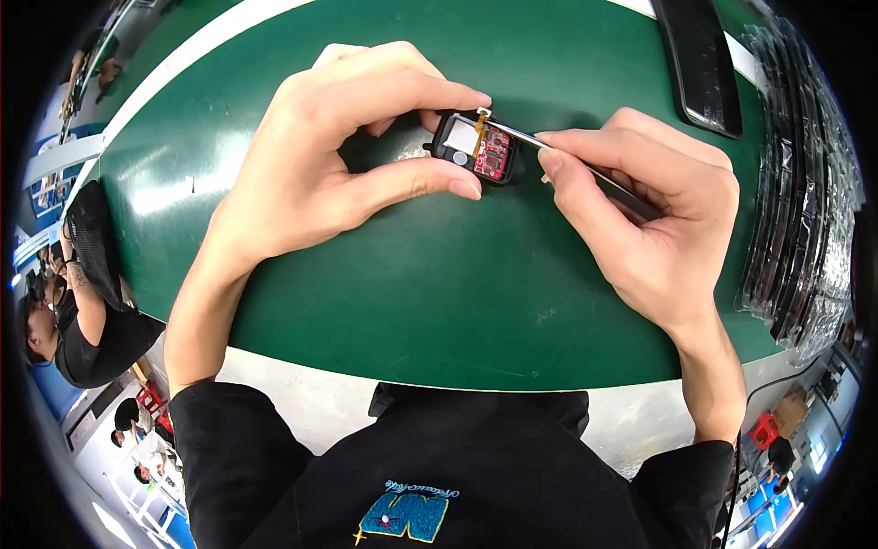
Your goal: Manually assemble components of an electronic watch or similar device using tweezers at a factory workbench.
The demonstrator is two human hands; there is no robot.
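Observation:
A small black device housing (498,177) lies open-faced just above the green work mat, showing a red circuit board (494,152), a white rectangular part (462,137) and a golden flat ribbon cable (479,135). My left hand (338,137) grips the housing between thumb and fingers, the index fingertip at its upper edge by the cable's end. Pinched in my right hand (640,192) are slim metal tweezers (521,134), slanting down to the left. Their tip reaches the ribbon cable near the top of the housing; whether it clasps the cable cannot be made out.
The green mat (439,302) covers the table. A black phone-like slab (700,69) lies at the far right. Stacked clear plastic trays (796,192) line the right edge. A person in black (101,320) sits to the left, beside a black mesh item (94,240).

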